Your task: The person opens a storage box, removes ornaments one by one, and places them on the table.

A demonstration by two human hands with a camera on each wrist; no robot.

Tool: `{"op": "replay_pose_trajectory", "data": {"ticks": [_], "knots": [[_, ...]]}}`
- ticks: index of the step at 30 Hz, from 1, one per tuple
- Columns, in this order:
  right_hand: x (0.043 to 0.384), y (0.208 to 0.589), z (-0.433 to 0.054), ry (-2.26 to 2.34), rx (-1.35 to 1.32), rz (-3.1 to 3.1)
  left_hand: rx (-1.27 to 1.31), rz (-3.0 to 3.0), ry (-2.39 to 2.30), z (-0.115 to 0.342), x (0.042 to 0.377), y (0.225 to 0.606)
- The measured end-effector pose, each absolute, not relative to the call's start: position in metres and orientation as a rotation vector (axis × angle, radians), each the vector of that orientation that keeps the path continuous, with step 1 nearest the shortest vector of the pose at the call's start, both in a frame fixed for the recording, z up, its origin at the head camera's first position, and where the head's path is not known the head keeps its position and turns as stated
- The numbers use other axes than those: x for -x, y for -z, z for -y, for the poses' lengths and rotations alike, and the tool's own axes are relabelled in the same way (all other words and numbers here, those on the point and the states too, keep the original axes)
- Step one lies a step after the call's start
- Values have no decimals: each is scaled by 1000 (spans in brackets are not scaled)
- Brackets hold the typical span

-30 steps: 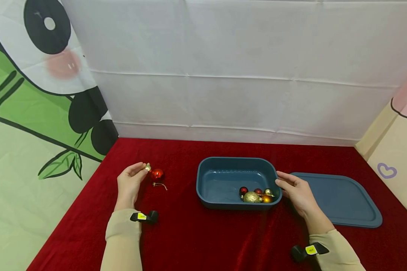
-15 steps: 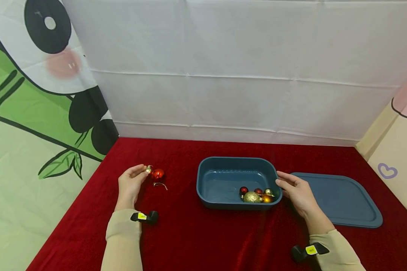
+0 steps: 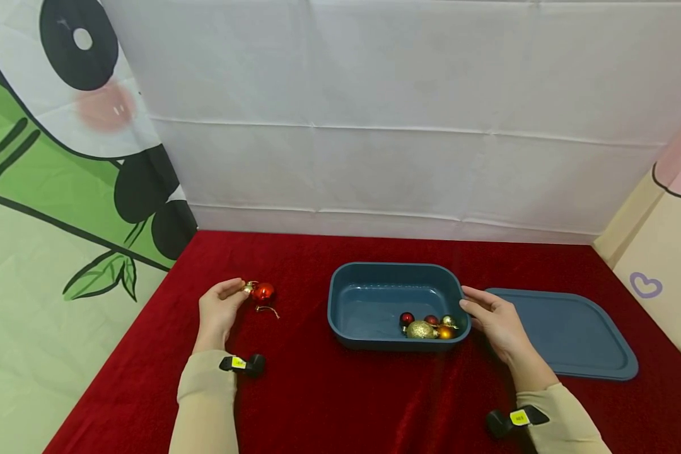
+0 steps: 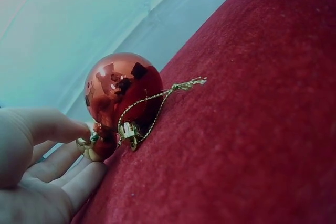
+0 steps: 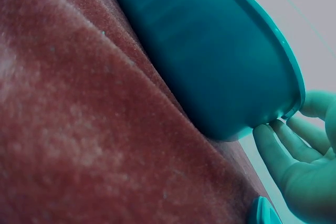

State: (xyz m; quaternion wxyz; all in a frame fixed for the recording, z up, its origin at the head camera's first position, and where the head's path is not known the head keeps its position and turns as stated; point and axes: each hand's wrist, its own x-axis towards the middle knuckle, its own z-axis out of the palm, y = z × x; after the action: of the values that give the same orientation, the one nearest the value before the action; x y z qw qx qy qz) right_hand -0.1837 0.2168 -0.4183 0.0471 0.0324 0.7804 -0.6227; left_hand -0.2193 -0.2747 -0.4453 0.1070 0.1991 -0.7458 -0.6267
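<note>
My left hand point(image 3: 218, 310) pinches a small gold Christmas bauble point(image 4: 96, 149) between thumb and fingers, low over the red cloth. Right beside it sits a larger shiny red bauble point(image 3: 263, 292) with a gold cap and a looped gold string point(image 4: 152, 98). My right hand point(image 3: 499, 325) holds the right end of a blue rectangular box point(image 3: 400, 345): in the right wrist view the thumb is at the rim and the fingers lie against the outer wall. Inside the box, at its near right corner, are a glittery gold bauble point(image 3: 421, 330) and several smaller red and gold ones.
A flat blue lid point(image 3: 579, 334) lies on the red cloth point(image 3: 329, 403) to the right of the box, partly behind my right hand. A white sheet point(image 3: 397, 126) hangs behind the table, with printed cloth at both sides.
My left hand has shifted slightly toward me and to the right, bringing the small gold bauble lower against the red one. The right hand and the box stay where they were.
</note>
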Motion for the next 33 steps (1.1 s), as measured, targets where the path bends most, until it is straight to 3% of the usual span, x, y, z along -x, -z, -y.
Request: {"op": "replay_pose_trajectory", "data": {"ticks": [15,33], "knots": [[185,419,-217,1880,-84,-2388,-537,2248,1755,271,219,444],[184,419,-218,1870,-92,-2391,-657,2172,1819,270,214,431]]}}
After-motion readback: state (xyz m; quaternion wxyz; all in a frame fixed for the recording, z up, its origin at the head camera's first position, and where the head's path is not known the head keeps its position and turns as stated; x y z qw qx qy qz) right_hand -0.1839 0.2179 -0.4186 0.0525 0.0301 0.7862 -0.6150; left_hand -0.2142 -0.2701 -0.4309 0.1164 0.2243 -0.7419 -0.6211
